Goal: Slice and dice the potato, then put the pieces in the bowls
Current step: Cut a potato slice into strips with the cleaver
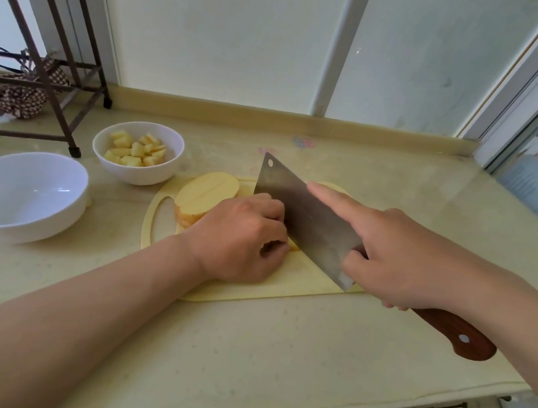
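Counter (239, 355), central board (297, 285), left hand (238, 237) holds potato (293, 246), right hand (402, 257) cleaver (300, 215)

Frosted window panes (234, 26) behind beige countertop (239, 355); dark metal rack (75, 149) left; soft daylight.

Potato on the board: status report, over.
Left hand holds potato piece beside cleaver; right hand grips it, forefinger along the blade. Stacked potato slices on cutting board. Small bowl holds dice; large bowl empty. Nothing blocking.
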